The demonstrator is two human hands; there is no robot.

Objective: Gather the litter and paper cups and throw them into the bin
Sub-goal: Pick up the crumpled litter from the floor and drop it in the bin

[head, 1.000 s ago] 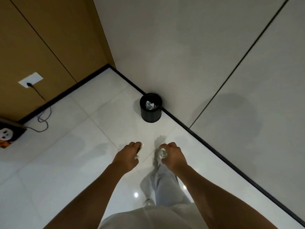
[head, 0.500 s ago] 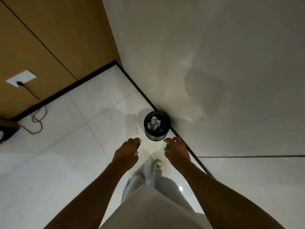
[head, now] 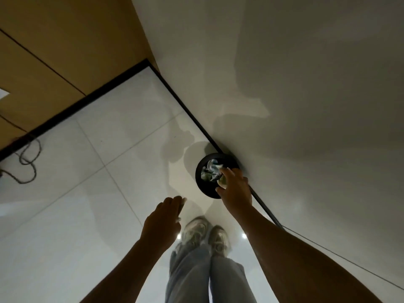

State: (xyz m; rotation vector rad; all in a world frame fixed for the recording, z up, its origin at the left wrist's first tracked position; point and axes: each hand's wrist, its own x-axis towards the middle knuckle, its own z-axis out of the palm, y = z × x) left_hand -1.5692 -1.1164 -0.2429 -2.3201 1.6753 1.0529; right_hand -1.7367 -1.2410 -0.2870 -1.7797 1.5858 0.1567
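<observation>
A round black bin (head: 200, 182) stands on the floor against the grey wall, with crumpled litter (head: 211, 171) inside it. My right hand (head: 235, 189) reaches over the bin's rim and pinches a small pale piece of litter (head: 222, 182) between thumb and fingers. My left hand (head: 162, 221) hangs lower left of the bin, fingers curled round a thin pale scrap (head: 182, 204) whose edge shows past the fingertips.
My shoes (head: 204, 236) and jeans stand just short of the bin on white floor tiles. A black skirting runs along the grey wall (head: 306, 106) and the tan wall (head: 54, 51). A loose black cable (head: 27, 160) lies on the floor at left.
I have stepped closer to the bin. My right hand moved forward from in front of it to over its opening, litter still in its fingers. My left hand stayed lower.
</observation>
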